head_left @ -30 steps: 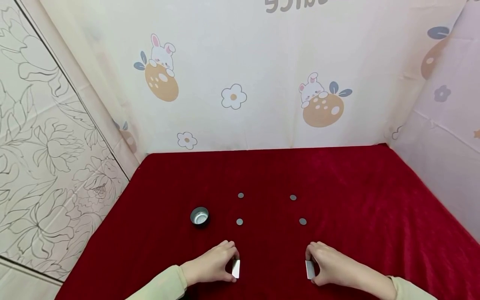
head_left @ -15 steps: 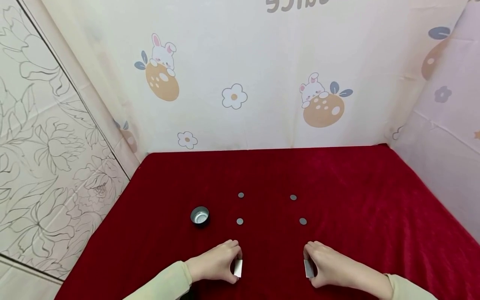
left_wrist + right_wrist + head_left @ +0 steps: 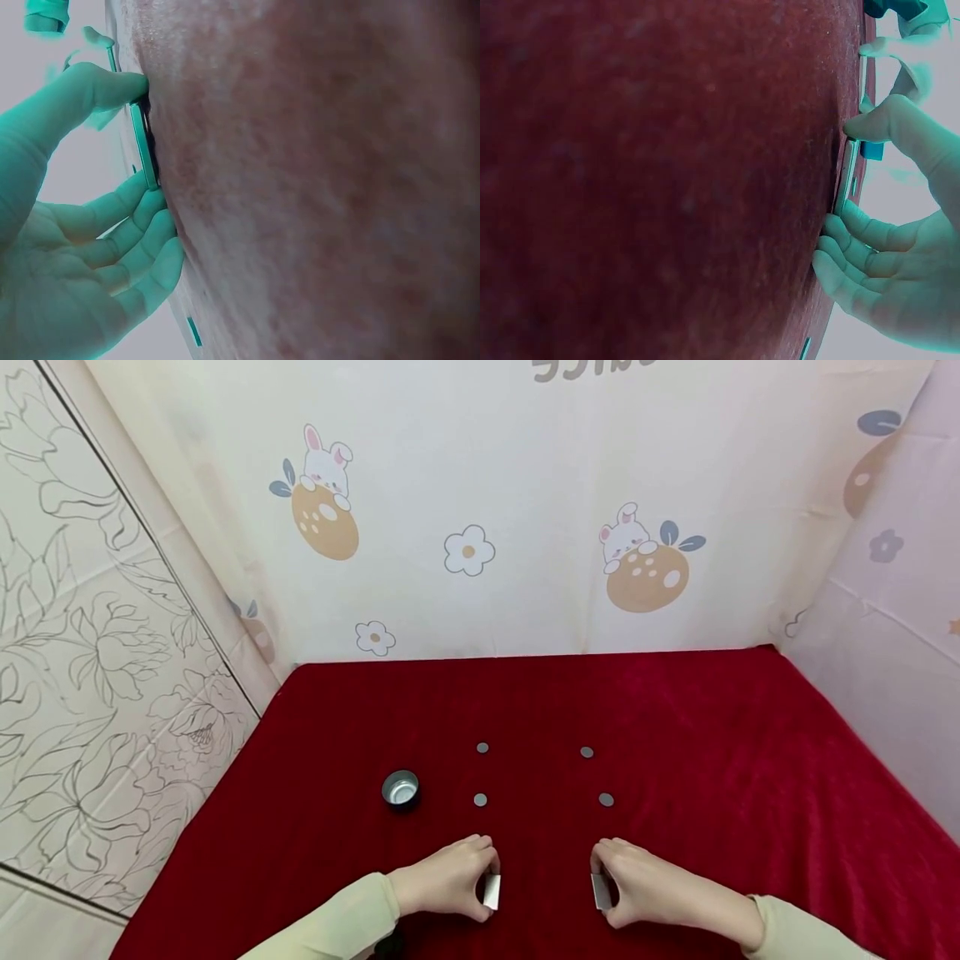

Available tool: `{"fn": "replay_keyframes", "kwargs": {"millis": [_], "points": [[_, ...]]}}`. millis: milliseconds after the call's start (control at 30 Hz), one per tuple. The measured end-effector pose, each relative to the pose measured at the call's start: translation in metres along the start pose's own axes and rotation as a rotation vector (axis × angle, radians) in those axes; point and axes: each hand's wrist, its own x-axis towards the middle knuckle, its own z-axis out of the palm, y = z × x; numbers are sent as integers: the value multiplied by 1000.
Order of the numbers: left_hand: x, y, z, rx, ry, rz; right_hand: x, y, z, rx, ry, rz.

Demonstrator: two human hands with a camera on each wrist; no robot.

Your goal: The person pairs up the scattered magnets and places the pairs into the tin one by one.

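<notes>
Near the front of the red cloth, my left hand grips a flat silver rectangular piece by its edges, between thumb and fingertips. Opposite it, my right hand holds a similar silver piece the same way. A gap of bare cloth separates the two pieces. Seen edge-on in the left wrist view, the left piece is thin and lies low, at the cloth. The right wrist view shows the right piece equally thin and low.
Several small grey discs lie beyond the hands, among them a near left one and a near right one. A small round metal bowl stands left of them. Behind the table hangs a printed curtain.
Both hands have moved toward each other with their silver pieces, narrowing the gap between them. The discs and the bowl have stayed in place.
</notes>
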Motion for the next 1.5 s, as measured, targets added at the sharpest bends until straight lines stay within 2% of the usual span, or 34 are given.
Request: {"fn": "replay_keyframes", "kwargs": {"millis": [100,367,567,1167,1500], "points": [[3,1,1,21,7,11,3,-3,0,23,-26,29],[14,4,2,35,4,19,13,-9,2,0,-22,21],[22,7,4,65,16,30,21,-12,4,21,-61,42],[35,16,5,117,26,45,36,-19,10,14,-99,55],[39,20,8,137,33,36,46,-27,18,-9,-65,38]]}}
